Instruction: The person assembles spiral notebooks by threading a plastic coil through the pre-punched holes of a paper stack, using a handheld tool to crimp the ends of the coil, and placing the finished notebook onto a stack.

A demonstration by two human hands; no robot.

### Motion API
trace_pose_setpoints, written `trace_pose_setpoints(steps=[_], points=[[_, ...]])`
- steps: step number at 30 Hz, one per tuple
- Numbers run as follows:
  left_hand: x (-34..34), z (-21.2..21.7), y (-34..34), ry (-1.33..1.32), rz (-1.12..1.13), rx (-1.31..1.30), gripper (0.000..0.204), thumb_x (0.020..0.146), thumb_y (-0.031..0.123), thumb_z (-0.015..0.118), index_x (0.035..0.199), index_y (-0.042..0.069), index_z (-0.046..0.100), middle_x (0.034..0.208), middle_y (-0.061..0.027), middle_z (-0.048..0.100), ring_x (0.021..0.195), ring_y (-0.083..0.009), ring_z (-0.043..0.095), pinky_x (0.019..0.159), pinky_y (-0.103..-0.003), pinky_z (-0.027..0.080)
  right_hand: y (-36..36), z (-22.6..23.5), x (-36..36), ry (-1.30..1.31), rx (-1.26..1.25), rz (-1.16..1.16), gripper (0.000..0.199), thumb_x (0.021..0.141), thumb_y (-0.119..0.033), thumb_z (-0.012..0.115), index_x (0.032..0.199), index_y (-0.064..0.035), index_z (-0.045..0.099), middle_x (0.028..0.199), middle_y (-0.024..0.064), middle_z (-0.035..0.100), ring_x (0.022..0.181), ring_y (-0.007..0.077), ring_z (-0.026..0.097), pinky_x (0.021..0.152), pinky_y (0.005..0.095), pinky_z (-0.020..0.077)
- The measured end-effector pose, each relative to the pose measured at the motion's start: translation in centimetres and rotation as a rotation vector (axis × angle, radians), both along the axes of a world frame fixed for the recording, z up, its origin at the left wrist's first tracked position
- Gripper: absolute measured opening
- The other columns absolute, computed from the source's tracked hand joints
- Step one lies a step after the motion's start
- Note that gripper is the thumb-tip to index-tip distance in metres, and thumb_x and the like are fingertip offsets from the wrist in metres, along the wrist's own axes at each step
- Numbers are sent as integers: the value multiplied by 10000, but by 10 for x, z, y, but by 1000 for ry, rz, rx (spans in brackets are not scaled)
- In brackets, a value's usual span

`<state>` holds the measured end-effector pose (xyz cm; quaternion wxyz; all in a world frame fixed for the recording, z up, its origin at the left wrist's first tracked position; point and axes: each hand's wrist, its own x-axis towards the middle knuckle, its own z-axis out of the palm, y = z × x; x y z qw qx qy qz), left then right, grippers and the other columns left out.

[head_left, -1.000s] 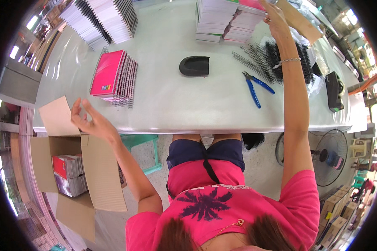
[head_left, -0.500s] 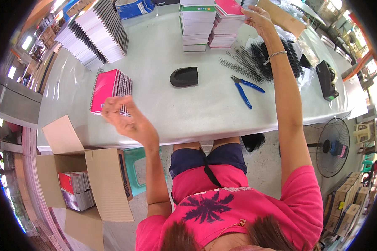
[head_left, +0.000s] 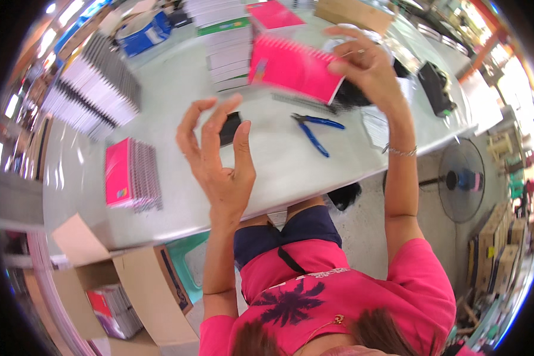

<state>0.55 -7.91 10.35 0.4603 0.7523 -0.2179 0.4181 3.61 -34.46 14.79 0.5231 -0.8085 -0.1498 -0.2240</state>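
Held above the table by its right end is a pink spiral notebook point(head_left: 291, 66), with my right hand point(head_left: 365, 68) closed on it. My left hand point(head_left: 219, 154) is raised over the table's near side, fingers spread and nothing in them. Partly hidden behind those fingers lies a small black rounded piece point(head_left: 231, 127). Blue-handled cutters point(head_left: 315, 127) rest opened on the table, right of my left hand. To the left stands a short stack of pink spiral notebooks point(head_left: 130, 172). Behind the held notebook is another pink-topped stack point(head_left: 274, 14), beside a tall stack of white-edged pads point(head_left: 228, 56).
Tall stacks of spiral-bound books point(head_left: 101, 80) stand at the far left, near a blue box point(head_left: 143, 34). A black tape dispenser point(head_left: 435, 89) sits at the right edge. An open carton point(head_left: 154, 296) with books is below the table at left; a fan point(head_left: 460, 180) stands right.
My right hand has come nearer, bringing a pink notebook off the far stack. My left hand has moved right, away from the short notebook stack, and its fingers have spread. The view has shifted.
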Motion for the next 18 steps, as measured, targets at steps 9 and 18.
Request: trace_pose_setpoints(steps=[9,18], points=[[-9,9,5,470,-221,559,104,904,126,622,982,116,690,929,1,672,922,-165,607,1124,-451,192,10,-11,-31,306,-112,313,363,830,-10,708,1189,-51,666,867,17,589,816,104,587,775,259,507],[-21,-10,41,523,-9,731,85,909,71,573,975,88,624,946,-12,637,972,-184,589,1141,-455,186,-297,-93,89,103,-470,-901,295,828,-265,652,1065,-117,749,1039,192,721,940,319,705,859,398,531]])
